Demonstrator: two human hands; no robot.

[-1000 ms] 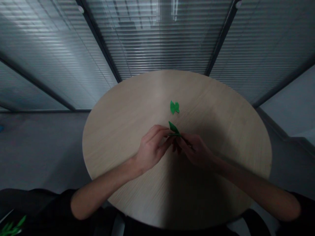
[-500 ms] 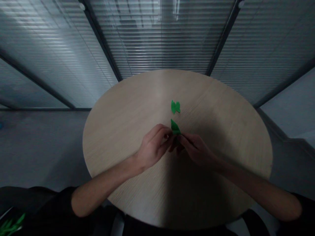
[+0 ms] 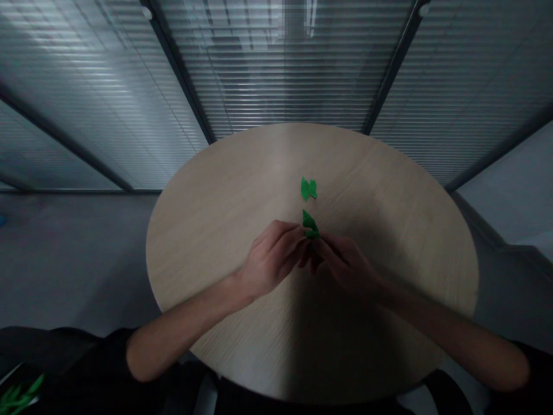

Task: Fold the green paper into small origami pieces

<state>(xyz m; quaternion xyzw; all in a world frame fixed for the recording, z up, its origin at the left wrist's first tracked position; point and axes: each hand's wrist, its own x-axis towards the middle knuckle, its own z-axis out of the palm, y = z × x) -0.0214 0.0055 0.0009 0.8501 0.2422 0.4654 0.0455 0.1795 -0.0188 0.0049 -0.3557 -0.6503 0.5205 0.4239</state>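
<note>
Fingers (image 3: pixel 299 235) pinch folded green paper (image 3: pixel 310 222).

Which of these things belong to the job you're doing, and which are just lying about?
In use: green piece, pinched by left hand and right hand; similar green piece.

Just lying about: green sprigs, lower left.

Background: round table; blinds.

My table top (image 3: pixel 207 242): pale wood-grain finish, matt, finely lined. The piece (image 3: pixel 309 221) in my fingers and the loose piece (image 3: pixel 308 188) are matt green, probably paper, though the light is too poor to confirm. My sleeve (image 3: pixel 78 357) is dull black cloth. The glass (image 3: pixel 268 69) ahead is glossy, over slatted blinds (image 3: pixel 475 75).
</note>
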